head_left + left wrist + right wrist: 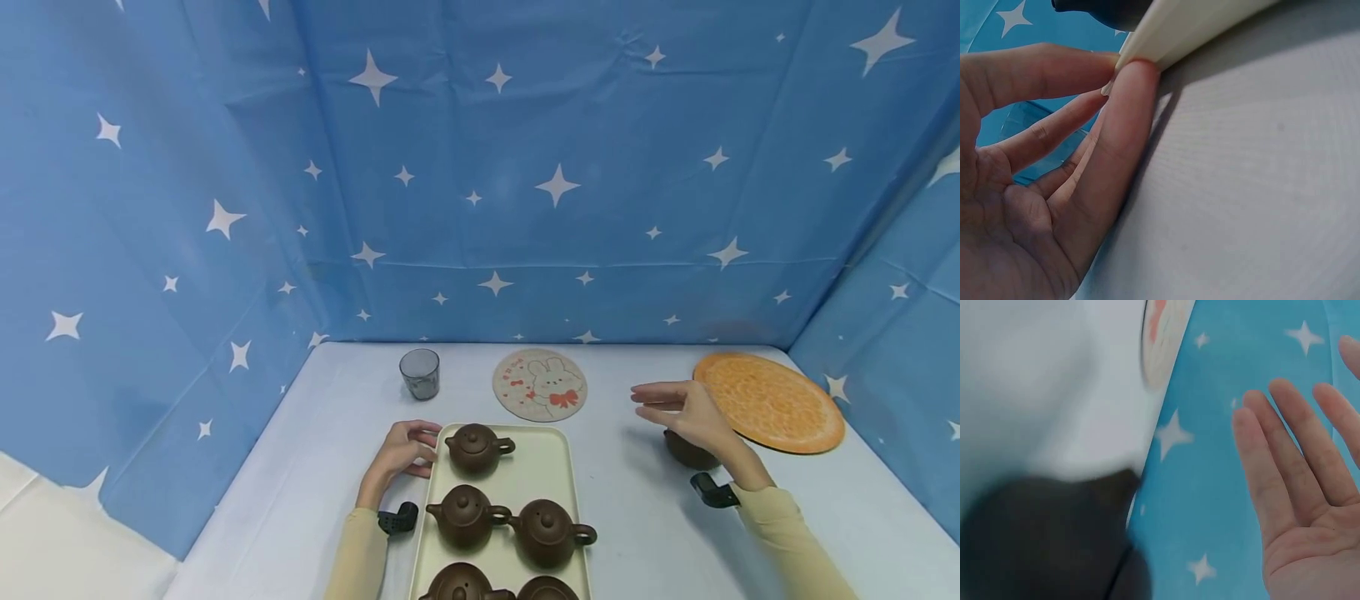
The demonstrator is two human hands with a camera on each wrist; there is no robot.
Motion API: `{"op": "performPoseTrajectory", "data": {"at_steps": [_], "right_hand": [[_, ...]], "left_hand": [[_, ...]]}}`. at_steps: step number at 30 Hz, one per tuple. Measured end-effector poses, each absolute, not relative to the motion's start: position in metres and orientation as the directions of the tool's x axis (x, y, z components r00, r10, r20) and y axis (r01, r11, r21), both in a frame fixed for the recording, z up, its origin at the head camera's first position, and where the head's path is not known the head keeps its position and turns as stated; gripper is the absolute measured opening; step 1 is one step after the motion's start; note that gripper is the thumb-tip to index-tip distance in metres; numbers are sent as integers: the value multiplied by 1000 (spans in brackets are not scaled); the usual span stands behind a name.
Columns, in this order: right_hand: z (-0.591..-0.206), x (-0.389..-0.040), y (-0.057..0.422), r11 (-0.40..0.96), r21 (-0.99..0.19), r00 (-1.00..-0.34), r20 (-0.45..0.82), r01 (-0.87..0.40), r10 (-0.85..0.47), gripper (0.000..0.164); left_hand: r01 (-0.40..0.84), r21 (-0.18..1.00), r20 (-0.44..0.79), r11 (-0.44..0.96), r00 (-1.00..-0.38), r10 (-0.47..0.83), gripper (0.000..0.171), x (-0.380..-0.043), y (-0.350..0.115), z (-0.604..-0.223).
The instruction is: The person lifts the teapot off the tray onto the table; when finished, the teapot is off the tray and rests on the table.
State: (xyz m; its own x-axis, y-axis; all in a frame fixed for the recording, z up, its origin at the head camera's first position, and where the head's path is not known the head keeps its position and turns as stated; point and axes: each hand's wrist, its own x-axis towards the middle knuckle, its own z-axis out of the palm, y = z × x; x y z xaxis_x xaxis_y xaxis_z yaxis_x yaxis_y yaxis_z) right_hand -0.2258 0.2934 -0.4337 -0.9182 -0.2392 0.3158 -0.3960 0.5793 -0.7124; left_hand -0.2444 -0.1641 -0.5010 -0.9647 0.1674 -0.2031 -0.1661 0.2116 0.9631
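My left hand (406, 451) pinches the left rim of a cream tray (536, 454), its thumb and fingertips on the edge, as the left wrist view shows close up. Several dark brown teapots stand on the tray, among them one at the far end (474, 448) and a pair in the middle row, left (463, 518) and right (545, 535). To the tray's right, my right hand (693, 410) hovers with fingers extended and nothing held. Another brown teapot (690, 452) lies partly hidden under it; in the right wrist view this teapot (1047, 537) is dark and blurred.
Behind the tray lies a round mat with a bunny picture (540, 385). A clear glass (421, 375) stands back left. An orange round mat (772, 402) lies at the right. A blue star-patterned curtain (480, 225) borders the white table (300, 500).
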Motion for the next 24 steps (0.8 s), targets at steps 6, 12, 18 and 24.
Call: {"op": "performPoseTrajectory", "data": {"at_steps": [6,12,18,24], "right_hand": [[-440,-235,256,465,-769,-896,332,-438,-295,33],[-447,-243,222,386,-816,-884,292,-430,-366,34],[-453,-250,189,352,-816,-849,286,-459,-444,33],[-455,-253,165,317,-830,-818,255,-458,-515,33]], "left_hand": [[-160,966,-197,204,-964,176,53,-245,-163,-501],[-158,969,-194,192,-963,185,54,-246,-165,-502],[-157,967,-193,200,-965,177,53,-246,-165,-502],[-151,967,-187,206,-967,174,53,-245,-164,-504]]}}
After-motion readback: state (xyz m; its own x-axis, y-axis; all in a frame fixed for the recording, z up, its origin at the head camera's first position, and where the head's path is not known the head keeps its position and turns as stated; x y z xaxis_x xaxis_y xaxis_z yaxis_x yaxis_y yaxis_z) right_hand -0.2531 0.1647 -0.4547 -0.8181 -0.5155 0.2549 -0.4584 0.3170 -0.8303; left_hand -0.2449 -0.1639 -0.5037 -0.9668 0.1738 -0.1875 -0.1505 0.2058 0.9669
